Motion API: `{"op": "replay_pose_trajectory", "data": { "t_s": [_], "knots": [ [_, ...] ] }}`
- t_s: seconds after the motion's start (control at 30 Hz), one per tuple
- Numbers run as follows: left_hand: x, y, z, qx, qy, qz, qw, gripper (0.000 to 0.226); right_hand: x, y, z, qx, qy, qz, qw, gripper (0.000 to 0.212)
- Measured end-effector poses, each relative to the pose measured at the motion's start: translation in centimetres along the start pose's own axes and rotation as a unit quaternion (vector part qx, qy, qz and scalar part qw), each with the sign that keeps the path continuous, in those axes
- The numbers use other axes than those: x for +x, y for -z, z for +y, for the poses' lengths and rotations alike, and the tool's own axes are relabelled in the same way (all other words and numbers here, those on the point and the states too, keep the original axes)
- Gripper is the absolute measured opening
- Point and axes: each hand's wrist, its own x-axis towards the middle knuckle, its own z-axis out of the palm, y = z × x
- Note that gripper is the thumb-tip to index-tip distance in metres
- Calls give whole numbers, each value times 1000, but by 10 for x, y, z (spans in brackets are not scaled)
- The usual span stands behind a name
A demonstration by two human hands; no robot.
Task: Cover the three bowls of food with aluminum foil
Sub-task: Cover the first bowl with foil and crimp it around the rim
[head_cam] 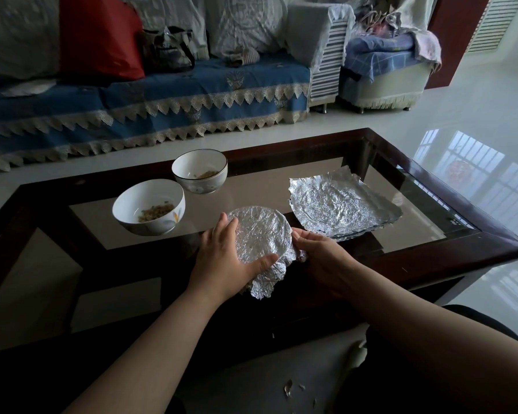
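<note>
A bowl wrapped in crinkled aluminum foil [260, 231] stands near the front of the glass table. My left hand [225, 258] cups its left side, thumb pressed on the foil at the front rim. My right hand [320, 255] holds the foil against the bowl's right side, fingers curled around it. A loose flap of foil hangs down at the front. Two uncovered white bowls hold a little food: one [149, 207] at the left, another [200, 171] farther back. Flat foil sheets [341, 203] lie stacked at the right.
The glass-topped table has a dark wooden frame [431, 258]. Behind it is a sofa with a blue lace-edged cover [150, 103], a red cushion [99, 37] and a bag. Shiny white floor [476, 130] lies to the right.
</note>
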Motion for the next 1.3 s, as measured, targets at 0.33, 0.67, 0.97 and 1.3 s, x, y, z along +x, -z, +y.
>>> {"op": "replay_pose_trajectory", "data": {
  "t_s": [0.33,0.67,0.97,1.3],
  "knots": [
    [0,0,1,2,1,-4,1000,137,-1,-8,12,-29,45,136,989,13],
    [0,-2,1,16,0,3,1000,137,6,-21,21,-210,119,279,929,26],
    [1,-4,1,16,1,11,1000,134,7,-23,23,-221,163,333,902,9],
    [1,-7,1,21,5,21,1000,133,8,-25,18,-239,164,328,899,5]
  ]
}}
